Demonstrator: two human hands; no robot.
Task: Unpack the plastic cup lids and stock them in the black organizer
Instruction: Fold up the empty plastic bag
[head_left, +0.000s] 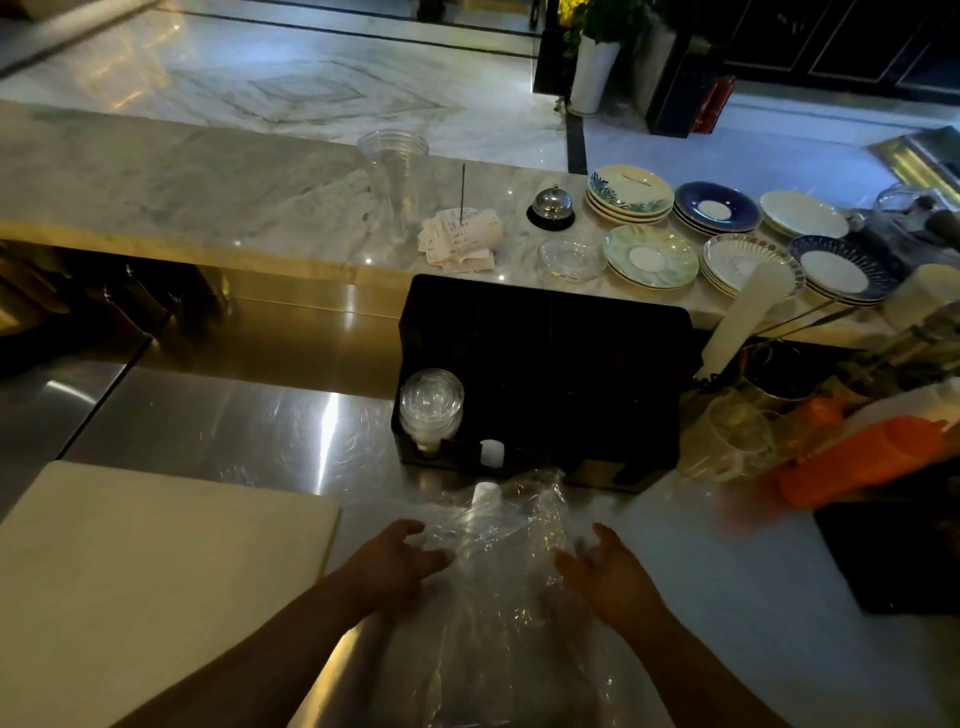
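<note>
A clear plastic bag (511, 566) with a stack of clear cup lids inside lies on the steel counter in front of me. My left hand (397, 564) grips the bag's left side. My right hand (605, 569) is at its right side, fingers curled against the plastic. Just beyond stands the black organizer (550, 358), with a stack of clear dome lids (431, 402) in its front left slot. The other slots look dark.
A beige cutting board (156, 577) lies to the left. Orange squeeze bottles (862, 457) and a glass pitcher (732, 436) crowd the right. On the marble ledge behind are clear cups (397, 182), receipts on a spike (462, 239), a bell (551, 208) and several saucer stacks (649, 254).
</note>
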